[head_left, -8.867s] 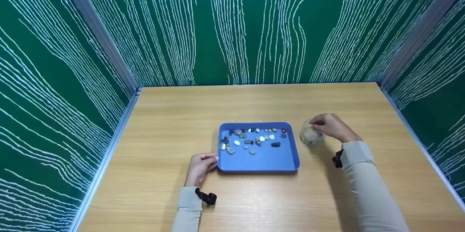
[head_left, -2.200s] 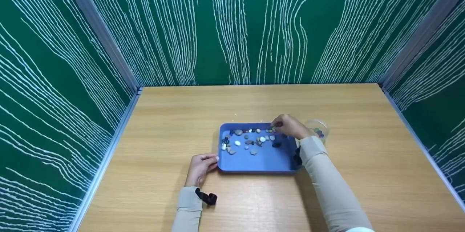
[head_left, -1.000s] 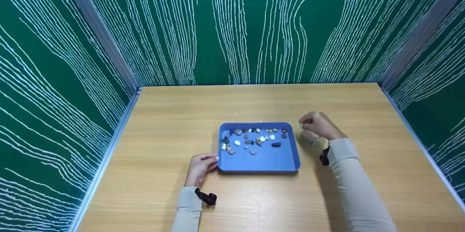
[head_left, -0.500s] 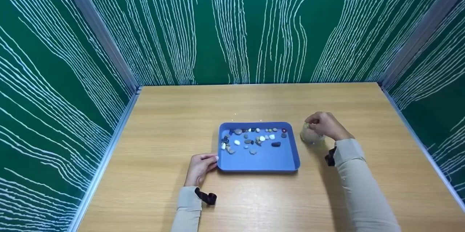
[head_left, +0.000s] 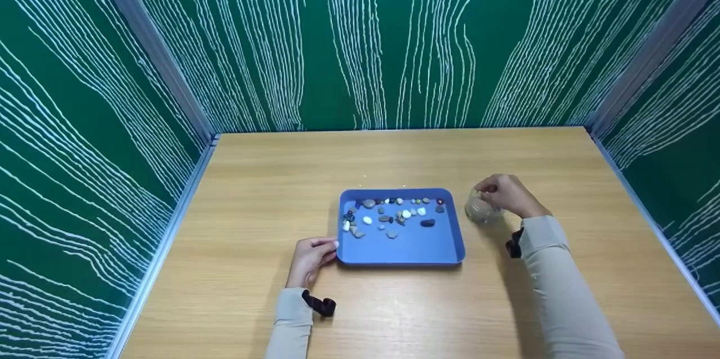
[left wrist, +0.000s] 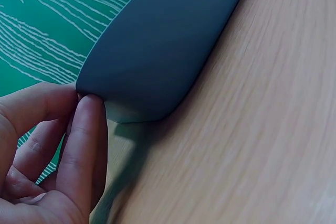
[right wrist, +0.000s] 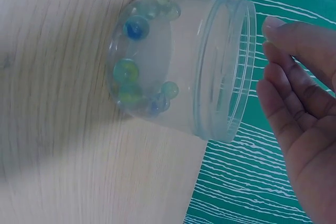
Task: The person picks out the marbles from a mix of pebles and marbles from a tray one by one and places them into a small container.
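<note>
My left hand (head_left: 308,262) pinches the near-left corner of the blue tray (head_left: 410,249); in the left wrist view, the fingers (left wrist: 84,140) grip the rim of the tray (left wrist: 157,51). Pebbles and small glossy stones lie mostly across the tray's back and left parts. To its right stands a clear jar (head_left: 478,212), and my right hand (head_left: 511,194) is over its mouth. Seen from the right wrist, several blue and green marbles (right wrist: 126,71) lie at the bottom of the jar (right wrist: 184,61). Beside its mouth, the right fingers (right wrist: 278,77) are loosely bent with nothing visible between them.
The wooden table (head_left: 270,179) carries a few tiny pale specks (head_left: 363,177) behind the tray. Green panels (head_left: 337,38) with white wavy lines stand at the back and sides. A dark wrist device (head_left: 320,304) sits on the left wrist, another on the right.
My right hand has moved from over the tray's back-right part to the jar. The small greenish thing at its fingertips a second ago is no longer visible. My left hand has stayed put.
</note>
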### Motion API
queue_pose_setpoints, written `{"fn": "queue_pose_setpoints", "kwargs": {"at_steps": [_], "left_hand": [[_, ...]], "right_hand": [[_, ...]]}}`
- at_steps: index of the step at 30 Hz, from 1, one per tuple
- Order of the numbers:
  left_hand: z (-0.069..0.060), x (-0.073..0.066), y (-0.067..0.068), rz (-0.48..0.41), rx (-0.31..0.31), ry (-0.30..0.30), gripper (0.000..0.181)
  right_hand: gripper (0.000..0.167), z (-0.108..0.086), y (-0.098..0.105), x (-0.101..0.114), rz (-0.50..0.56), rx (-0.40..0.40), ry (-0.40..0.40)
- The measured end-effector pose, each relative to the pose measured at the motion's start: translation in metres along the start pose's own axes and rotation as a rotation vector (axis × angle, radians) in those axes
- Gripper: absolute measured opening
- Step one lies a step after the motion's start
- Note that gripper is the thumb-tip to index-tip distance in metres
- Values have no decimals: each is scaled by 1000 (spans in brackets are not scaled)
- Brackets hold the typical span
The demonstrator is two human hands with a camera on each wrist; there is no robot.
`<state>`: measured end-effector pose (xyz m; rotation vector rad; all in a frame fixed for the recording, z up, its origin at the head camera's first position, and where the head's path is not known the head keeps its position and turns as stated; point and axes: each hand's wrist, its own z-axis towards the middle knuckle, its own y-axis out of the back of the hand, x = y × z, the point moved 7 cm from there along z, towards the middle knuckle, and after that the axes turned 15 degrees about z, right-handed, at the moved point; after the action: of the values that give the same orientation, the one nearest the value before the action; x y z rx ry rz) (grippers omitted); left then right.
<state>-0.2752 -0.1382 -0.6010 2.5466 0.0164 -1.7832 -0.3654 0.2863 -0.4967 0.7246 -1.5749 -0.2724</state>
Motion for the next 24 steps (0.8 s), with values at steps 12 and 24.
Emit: {"fn": "queue_pose_setpoints", "kwargs": {"at_steps": [12, 24], "left_hand": [[-1, 0, 0, 12, -3, 9, 31], [0, 0, 0, 2, -11, 1, 28]], "right_hand": [[27, -5, 4, -1, 3, -9, 11], [22, -3, -2, -3, 6, -11, -13]]}}
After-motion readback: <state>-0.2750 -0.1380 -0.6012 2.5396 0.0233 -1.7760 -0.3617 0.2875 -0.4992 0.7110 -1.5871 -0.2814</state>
